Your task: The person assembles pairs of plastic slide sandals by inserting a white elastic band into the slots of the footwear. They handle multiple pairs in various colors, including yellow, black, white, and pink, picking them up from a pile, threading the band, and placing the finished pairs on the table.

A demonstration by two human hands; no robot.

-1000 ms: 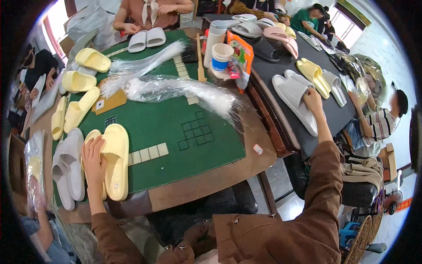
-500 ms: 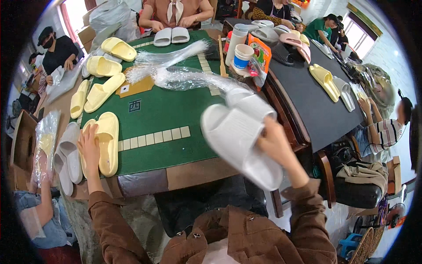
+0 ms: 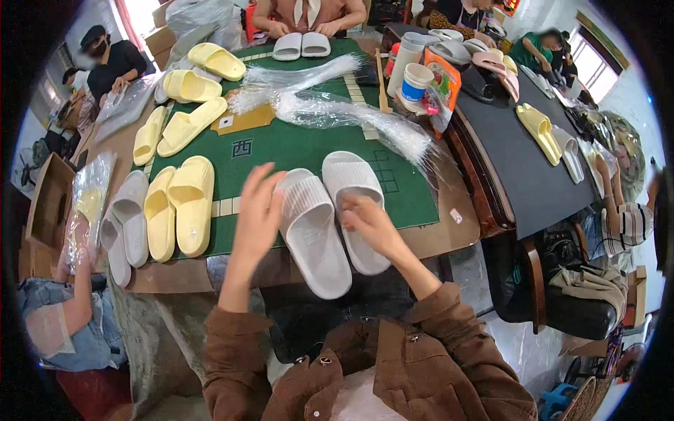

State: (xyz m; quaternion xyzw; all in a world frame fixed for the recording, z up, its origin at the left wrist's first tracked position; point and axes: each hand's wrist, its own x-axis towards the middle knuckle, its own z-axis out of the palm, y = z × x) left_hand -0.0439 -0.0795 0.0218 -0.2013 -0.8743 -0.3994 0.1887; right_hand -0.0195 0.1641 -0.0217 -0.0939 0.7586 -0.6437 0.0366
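Here, two grey slippers [image 3: 335, 219] overhang the table's near edge [image 3: 428, 242]; bare green mat [image 3: 281, 149] beyond fingertips. R hand [image 3: 370, 223] rests on one, fingers together; L hand [image 3: 258, 210] alongside, fingers spread, holding nothing.

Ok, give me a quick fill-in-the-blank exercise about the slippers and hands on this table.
1. The two slippers in front of the person, a left one and a right one, are pale ____ in colour.
2. The right hand rests on the ____ of those two slippers.
3. The table mat is ____.
4. The slippers left of the left hand are mostly ____.

Missing words: grey; right; green; yellow
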